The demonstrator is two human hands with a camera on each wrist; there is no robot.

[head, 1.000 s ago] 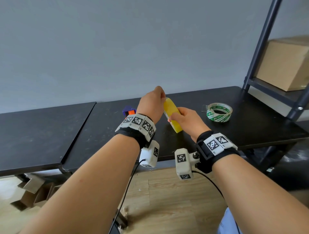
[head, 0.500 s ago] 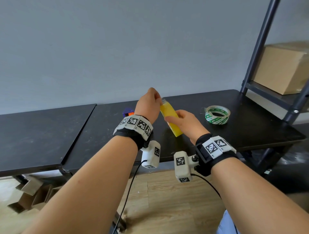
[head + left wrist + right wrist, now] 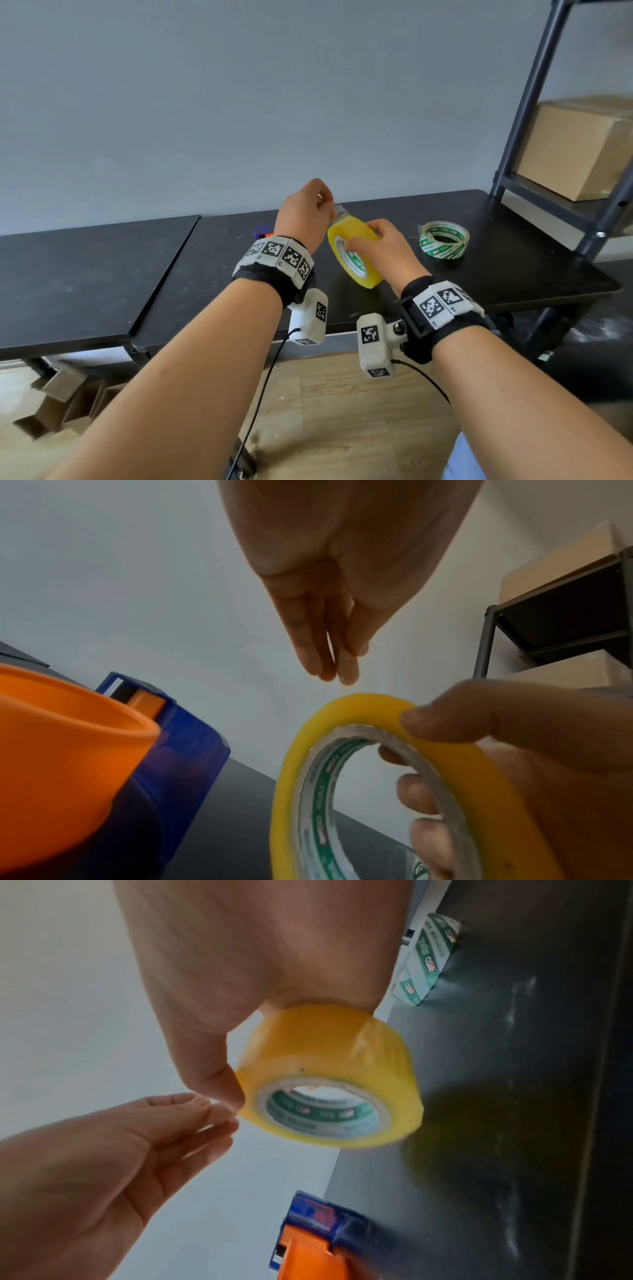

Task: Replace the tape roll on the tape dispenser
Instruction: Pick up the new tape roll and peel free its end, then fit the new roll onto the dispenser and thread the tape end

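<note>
My right hand [image 3: 363,244] grips a full yellow tape roll [image 3: 356,263] just above the black table, thumb on the outer rim and fingers through the core [image 3: 346,791]. Thumb and fingers of my left hand [image 3: 329,211] pinch together at the roll's top edge, where a short clear strip of tape [image 3: 339,209] lifts off. The pinch also shows in the right wrist view, with the left hand [image 3: 214,1110] beside the roll [image 3: 329,1053]. The blue and orange tape dispenser [image 3: 263,233] stands on the table behind my left wrist, untouched.
A nearly spent roll with green print [image 3: 444,240] lies flat on the table [image 3: 513,274] to the right. A dark metal shelf post [image 3: 527,99] and a cardboard box [image 3: 579,150] stand at the far right. A second black table [image 3: 85,274] adjoins on the left.
The roll has turned so its printed core faces me. My left hand has lifted from the roll's face to its top edge, drawing a short strip of tape away.
</note>
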